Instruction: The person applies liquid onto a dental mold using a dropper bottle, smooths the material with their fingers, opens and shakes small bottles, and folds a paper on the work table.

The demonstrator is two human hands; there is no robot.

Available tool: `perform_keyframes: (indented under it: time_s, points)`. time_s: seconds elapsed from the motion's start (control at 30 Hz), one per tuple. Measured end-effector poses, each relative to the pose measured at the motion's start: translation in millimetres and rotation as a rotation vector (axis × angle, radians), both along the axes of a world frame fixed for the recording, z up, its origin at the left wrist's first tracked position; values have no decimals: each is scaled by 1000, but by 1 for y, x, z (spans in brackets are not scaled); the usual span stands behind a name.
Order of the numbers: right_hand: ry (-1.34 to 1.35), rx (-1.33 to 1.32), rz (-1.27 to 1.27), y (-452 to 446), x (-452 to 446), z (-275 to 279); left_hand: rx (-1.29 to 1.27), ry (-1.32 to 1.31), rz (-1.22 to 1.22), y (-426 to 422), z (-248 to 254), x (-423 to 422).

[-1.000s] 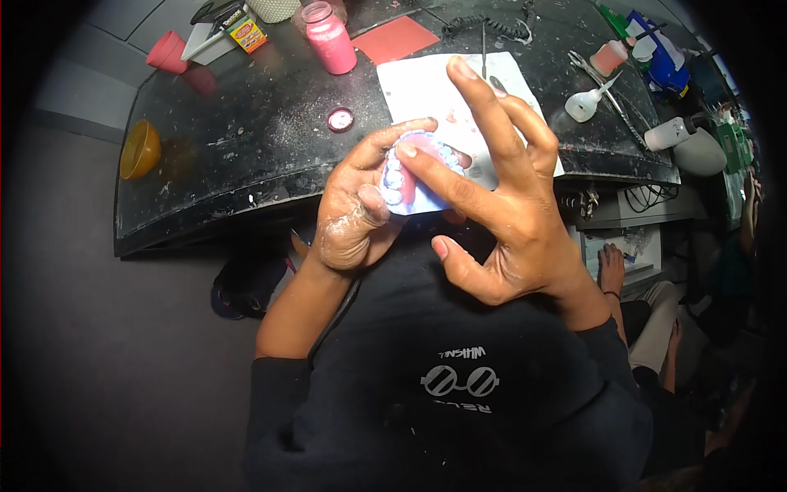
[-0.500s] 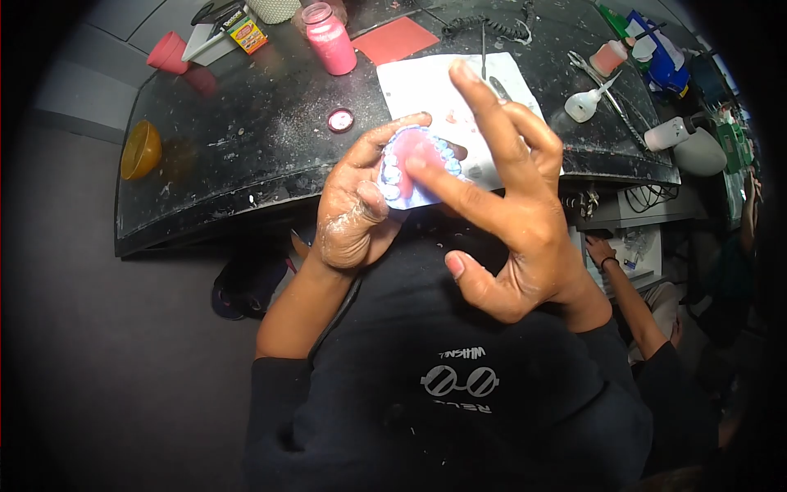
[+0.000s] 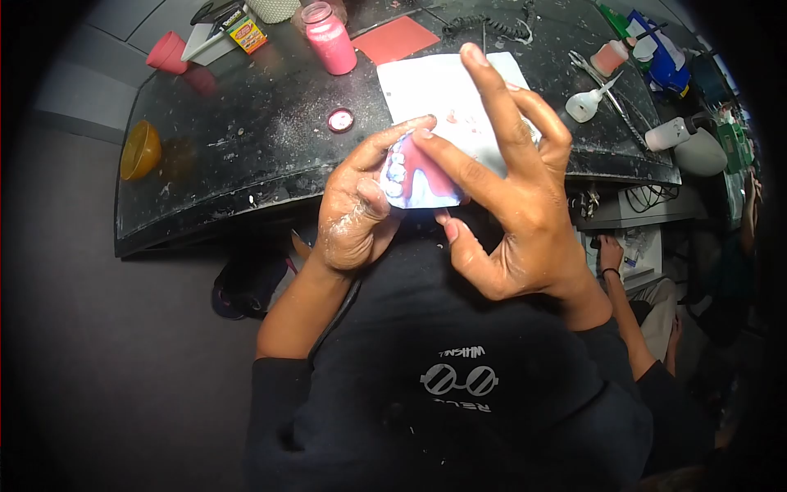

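Observation:
A dental model (image 3: pixel 432 194) with pale teeth and a pink layer over its palate is held up in front of the bench edge. My left hand (image 3: pixel 351 201) grips it from the left, thumb at its lower left side and fingers around the back. The index fingertip of my right hand (image 3: pixel 520 193) touches the top of the pink layer near the front teeth. Its other fingers are spread and the thumb is apart, below the model's lower right. White residue marks my left palm. Behind the model lies a white sheet (image 3: pixel 410 82) with pink smudges.
On the dark bench (image 3: pixel 221 148) stand an open jar of pink material (image 3: pixel 332 47), its lid (image 3: pixel 340 120), a pink sheet (image 3: pixel 397 39), a pink cup (image 3: pixel 167 52), an orange bowl (image 3: pixel 141 151) and a white dropper bottle (image 3: pixel 584 105). Another person's hand (image 3: pixel 610 254) is at a drawer on the right.
My right index fingertip has moved from the middle of the pink layer up to its front edge. The model's tilt has changed slightly. The other person's hand has shifted at the drawer.

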State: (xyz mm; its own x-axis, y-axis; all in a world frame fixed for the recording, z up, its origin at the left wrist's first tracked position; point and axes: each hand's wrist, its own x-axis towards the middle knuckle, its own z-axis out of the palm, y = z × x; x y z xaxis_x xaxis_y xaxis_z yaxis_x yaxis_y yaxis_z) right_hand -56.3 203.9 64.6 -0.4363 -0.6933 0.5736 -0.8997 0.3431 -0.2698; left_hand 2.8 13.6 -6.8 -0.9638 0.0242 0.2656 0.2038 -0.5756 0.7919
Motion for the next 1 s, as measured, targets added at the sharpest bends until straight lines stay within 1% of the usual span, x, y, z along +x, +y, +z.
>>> perform_keyframes:
  time_s: [0.07,0.13,0.17,0.27,0.33,0.4,0.47,0.5,0.57,0.6,0.63,0.67,0.77,0.9,0.97,1.0]
  points:
    - [234,45,7,5,-13,-8,-14,4,26,1,3,1]
    - [263,6,24,2,-8,0,-28,9,51,2,5,2]
    - [296,-36,41,1,-7,4,-41,18,15,0,6,3]
    - [340,-10,57,9,-21,-10,-46,39,-59,-3,5,2]
    - [295,-20,63,1,-13,-3,-40,52,-91,-5,2,1]
    - [247,-28,69,0,-17,-7,170,-12,-210,-5,-2,1]
    - [366,-58,161,5,-37,-24,179,-10,-251,-7,0,0]
    - [365,-58,161,6,-32,-19,187,-4,-291,-7,0,0]
    - [171,25,132,6,-19,-5,209,-37,-289,-6,-1,-1]
    - [169,25,131,2,-18,-6,242,-47,-316,-7,-3,-2]
    - [184,-49,147,-3,-18,-7,274,-57,-342,-7,-4,-2]
    - [199,-123,163,-6,-18,-8,275,-59,-342,-7,-4,-2]
    - [202,-69,193,1,-25,-9,297,-87,-375,-9,-6,-1]
    - [253,-120,195,1,-28,-14,318,-67,-406,-10,-6,-3]
    - [270,-34,141,6,-24,-8,328,-62,-404,-8,-2,-3]
    - [271,-33,141,5,-21,-5,202,-75,-297,-7,1,-1]
